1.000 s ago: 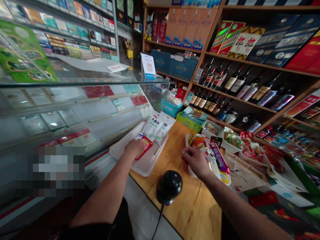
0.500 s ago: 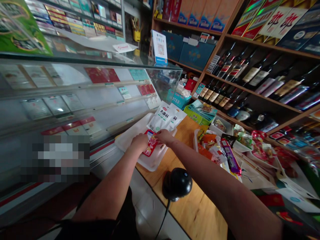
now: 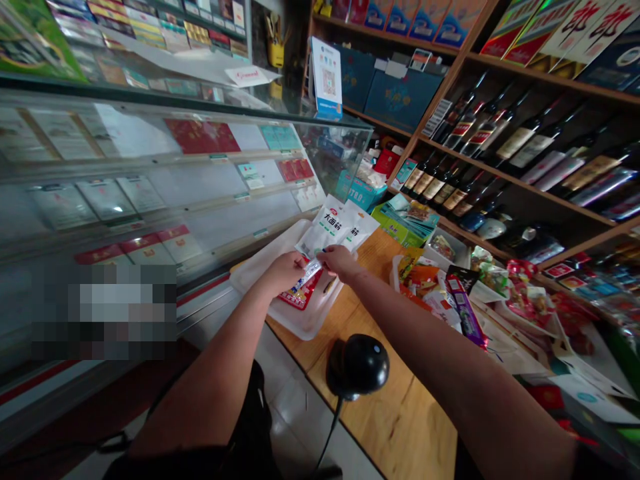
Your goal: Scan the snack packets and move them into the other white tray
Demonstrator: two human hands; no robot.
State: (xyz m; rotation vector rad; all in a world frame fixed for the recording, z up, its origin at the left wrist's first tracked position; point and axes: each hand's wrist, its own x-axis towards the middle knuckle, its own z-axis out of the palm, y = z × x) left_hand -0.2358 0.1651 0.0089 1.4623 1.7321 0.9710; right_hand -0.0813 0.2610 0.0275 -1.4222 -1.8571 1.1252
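My left hand and my right hand are both closed, pinching opposite ends of a narrow, shiny silver-and-blue snack packet. Whether this is separate from the red snack packet just below it, I cannot tell. The red packet lies in a white plastic tray under my hands. Just beyond my fingers, white snack bags with black lettering rest at the tray's far end. My fingertips partly hide the pinched ends.
A black rounded device with a cable stands on the wooden counter. Snack packets fill a tray to the right. A glass display case borders the left side, and bottle shelves rise behind on the right.
My hands have moved slightly up off the red packet. A silver-and-blue strip now shows stretched between them, and the red packet's lower part lies nearer me. The view has shifted a little.
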